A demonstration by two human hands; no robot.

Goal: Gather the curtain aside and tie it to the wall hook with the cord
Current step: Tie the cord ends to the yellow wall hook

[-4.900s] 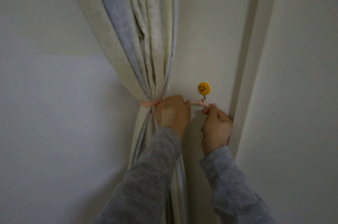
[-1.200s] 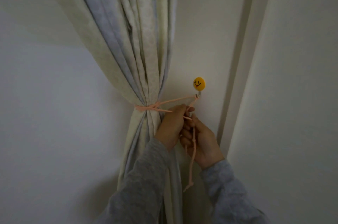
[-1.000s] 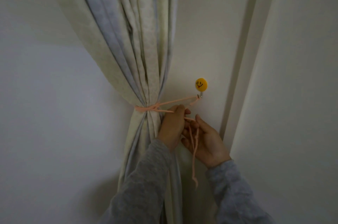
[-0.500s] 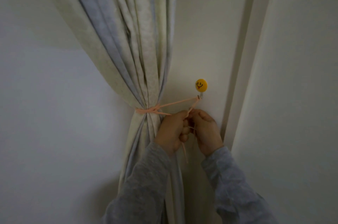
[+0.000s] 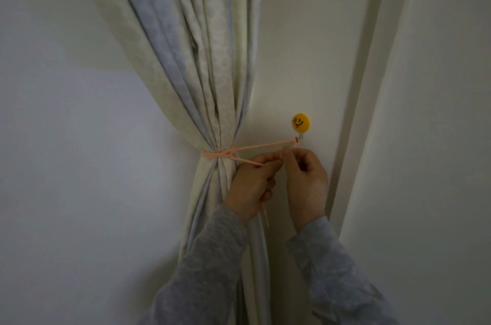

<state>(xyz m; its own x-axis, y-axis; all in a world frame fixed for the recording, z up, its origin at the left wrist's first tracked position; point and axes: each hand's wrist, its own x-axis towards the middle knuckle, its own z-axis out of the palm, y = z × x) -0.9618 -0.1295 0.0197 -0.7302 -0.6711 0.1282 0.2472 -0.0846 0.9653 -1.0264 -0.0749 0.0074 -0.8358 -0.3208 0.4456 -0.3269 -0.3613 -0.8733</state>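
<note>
The pale patterned curtain (image 5: 202,80) hangs gathered and is cinched at its waist by a pink cord (image 5: 261,146). One strand of the cord runs right to the small wall hook under a yellow smiley disc (image 5: 300,122). A second strand leads down into my left hand (image 5: 252,184), whose curled fingers grip it; a short loose end hangs below that hand. My right hand (image 5: 305,178) sits just under the hook and pinches the cord between thumb and forefinger. The two hands touch at the fingertips.
A plain white wall lies to the left of the curtain. A vertical white frame or corner moulding (image 5: 364,101) runs down just right of the hook, with another wall surface beyond it.
Both hands have risen toward the hook and closed on the cord. The long hanging end has been drawn up, so only a short tail shows below my left hand.
</note>
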